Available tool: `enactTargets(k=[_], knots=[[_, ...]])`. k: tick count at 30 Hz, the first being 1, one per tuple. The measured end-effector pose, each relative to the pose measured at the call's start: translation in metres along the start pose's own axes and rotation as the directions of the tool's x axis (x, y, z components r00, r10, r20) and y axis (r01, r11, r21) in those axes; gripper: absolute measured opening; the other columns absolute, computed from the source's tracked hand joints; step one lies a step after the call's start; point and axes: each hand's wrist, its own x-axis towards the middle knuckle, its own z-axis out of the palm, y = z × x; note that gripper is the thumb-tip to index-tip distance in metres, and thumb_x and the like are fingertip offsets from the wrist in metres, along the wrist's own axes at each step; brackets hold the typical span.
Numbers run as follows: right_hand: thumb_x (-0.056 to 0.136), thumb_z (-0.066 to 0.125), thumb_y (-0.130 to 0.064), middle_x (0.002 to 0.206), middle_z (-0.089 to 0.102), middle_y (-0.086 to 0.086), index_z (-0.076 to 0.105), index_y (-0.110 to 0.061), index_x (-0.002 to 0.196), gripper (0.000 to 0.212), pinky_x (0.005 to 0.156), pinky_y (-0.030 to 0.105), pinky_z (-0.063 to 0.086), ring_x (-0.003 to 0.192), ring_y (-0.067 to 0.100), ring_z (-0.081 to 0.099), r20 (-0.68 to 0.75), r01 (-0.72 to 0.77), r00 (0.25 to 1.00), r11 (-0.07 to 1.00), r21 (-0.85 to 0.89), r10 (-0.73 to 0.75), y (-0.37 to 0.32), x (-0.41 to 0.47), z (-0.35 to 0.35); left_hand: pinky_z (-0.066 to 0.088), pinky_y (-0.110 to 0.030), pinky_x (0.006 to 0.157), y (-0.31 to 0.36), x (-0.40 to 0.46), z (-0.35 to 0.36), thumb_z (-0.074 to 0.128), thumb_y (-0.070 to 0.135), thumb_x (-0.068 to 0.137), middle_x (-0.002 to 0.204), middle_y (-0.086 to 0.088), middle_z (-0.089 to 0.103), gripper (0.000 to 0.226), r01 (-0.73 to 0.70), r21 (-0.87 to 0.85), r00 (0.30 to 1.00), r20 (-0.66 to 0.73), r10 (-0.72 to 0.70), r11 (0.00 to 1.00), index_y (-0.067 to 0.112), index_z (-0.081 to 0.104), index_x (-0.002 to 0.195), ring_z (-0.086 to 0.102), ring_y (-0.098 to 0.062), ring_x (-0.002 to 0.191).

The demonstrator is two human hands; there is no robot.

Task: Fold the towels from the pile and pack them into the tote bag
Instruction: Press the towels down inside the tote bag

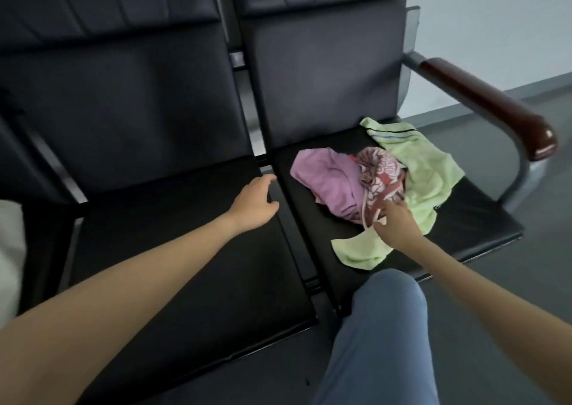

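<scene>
Right hand: the right hand (397,219) is seen nearest, at the front of the pile; its fingertips (390,201) are laid on the patterned towel (379,169), and a pale strap-like edge appears to be pinched, though a firm hold cannot be told from this view

Green towel: the green towel (424,184) is spread under the others on the right-hand seat (483,215), one corner trailing to the seat's front edge; it is judged light, limp and non-slippery; a hemmed corner is judged the best place for it to be taken

Left hand: the left hand (253,201) is held relaxed, fingers loosely curved, with nothing gripped; it rests at the inner edge of the left seat (185,249), just beside the gap between the seats

Purple towel: the purple towel (328,178) is bunched at the pile's left side, touching the patterned one; it is judged soft and easily dragged along when a neighbour is lifted

Pile: all three towels are left unfolded, toward the back half of the right-hand seat; two corners are judged best pinched so the cloth hangs flat

Tote bag: none is seen
</scene>
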Motion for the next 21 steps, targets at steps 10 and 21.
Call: enactTargets(k=[10,21], knots=[[0.095,0.048,-0.011,0.143,0.03,0.027,0.03,-0.025,0.148,0.057,0.102,0.04,0.035,0.132,0.041,0.03,0.007,-0.279,0.958,0.931,0.235,0.286,0.048,0.023,0.008,0.042,-0.028,0.098,0.041,0.032,0.082,0.064,0.014,0.088,0.134,-0.005,0.054,0.047,-0.097,-0.036,0.977,0.188,0.102,0.995,0.012,0.051,0.133,0.053,-0.019,0.118],[0.082,0.067,-0.004,0.076,0.066,0.004,0.07,-0.004,0.098,0.016,0.057,0.019,0.047,0.063,0.01,0.06,-0.209,-0.118,0.893,0.654,0.748,0.4,0.041,0.0,-0.026,0.044,-0.024,0.094,0.079,0.026,0.154,0.077,0.032,0.081,0.124,0.0,0.061,0.063,0.022,-0.347,0.944,0.316,0.094,0.938,0.018,0.05,0.136,0.057,-0.015,0.114]])
